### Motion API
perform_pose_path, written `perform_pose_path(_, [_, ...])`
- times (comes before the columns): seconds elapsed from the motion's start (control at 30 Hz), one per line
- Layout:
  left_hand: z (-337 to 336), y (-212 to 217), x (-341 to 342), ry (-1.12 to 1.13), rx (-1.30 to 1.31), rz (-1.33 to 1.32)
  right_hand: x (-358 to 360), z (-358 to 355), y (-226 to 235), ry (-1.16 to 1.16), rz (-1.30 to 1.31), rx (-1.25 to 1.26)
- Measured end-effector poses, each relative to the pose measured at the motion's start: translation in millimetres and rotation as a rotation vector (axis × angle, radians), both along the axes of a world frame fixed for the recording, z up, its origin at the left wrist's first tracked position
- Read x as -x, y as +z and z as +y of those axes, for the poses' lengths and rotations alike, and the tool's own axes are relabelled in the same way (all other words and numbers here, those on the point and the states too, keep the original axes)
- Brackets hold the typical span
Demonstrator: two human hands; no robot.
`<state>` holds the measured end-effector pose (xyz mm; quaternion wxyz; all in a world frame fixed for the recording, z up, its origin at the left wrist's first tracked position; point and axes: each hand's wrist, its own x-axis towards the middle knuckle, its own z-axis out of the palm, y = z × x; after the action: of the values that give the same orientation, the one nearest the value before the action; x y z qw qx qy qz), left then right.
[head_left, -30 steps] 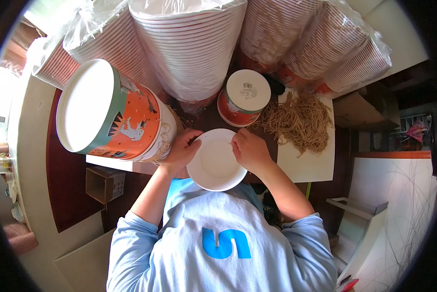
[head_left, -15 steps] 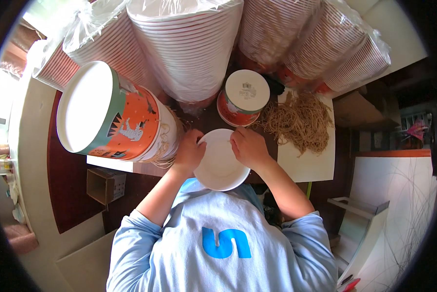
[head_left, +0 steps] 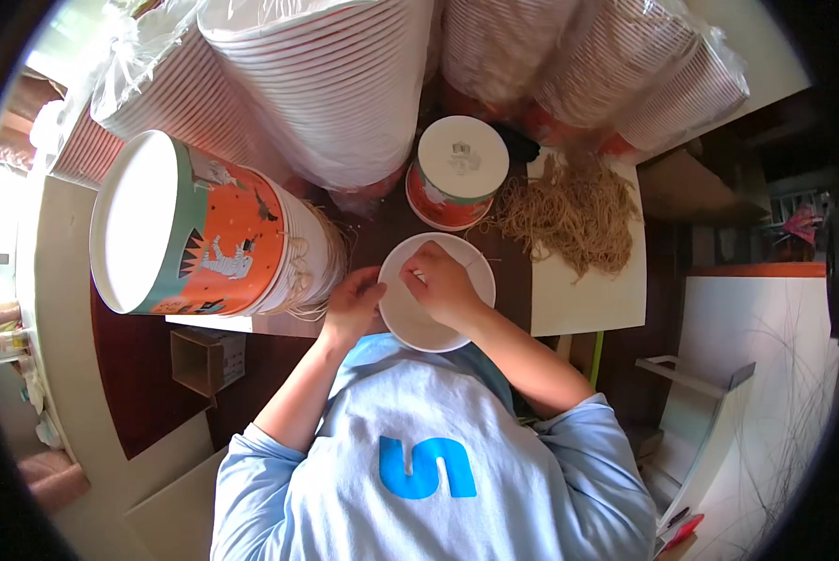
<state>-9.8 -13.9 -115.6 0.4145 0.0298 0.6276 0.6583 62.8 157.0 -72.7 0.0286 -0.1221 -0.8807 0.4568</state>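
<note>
white bowl | left hand grips its left rim | right hand, fingers pinched, has moved from rim into bowl

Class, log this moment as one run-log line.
left hand: grips white bowl rim | right hand: inside bowl | string pile: beside

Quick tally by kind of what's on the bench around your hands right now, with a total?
White paper bowl in hand, left hand and right hand on it: 1
Upside-down printed cup: 1
Lying stack of printed cups: 1
Bagged cup stacks at the back: about 5
Heap of tan string handles: 1
Total: about 9
</note>
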Motion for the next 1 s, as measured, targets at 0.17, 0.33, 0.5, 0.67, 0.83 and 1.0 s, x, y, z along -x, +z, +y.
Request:
perform_pose_path(0.17, [1,14,0,-0.002,0.014,-0.046,5,-7,-2,-0.045,0.005,0.022])
perform_pose_path(0.33, [5,19,-2,0.045,0.023,-0.024,7,-9,-4,-0.054,-0.027,-0.014])
perform_pose_path(0.5, [2,10,0,0.011,0.01,-0.012,8,-10,-8,-0.06,-0.02,-0.034])
perform_pose_path(0.67, [1,7,1,-0.002,-0.005,-0.012,10,-12,-8,-0.06,-0.007,-0.063])
perform_pose_path(0.83, [1,4,1,0.004,-0.027,-0.011,11,-14,-5,-0.113,-0.019,-0.05])
perform_pose_path(1.0, [3,13,1,-0.003,0.012,0.002,11,-16,-5,-0.124,-0.064,-0.04])
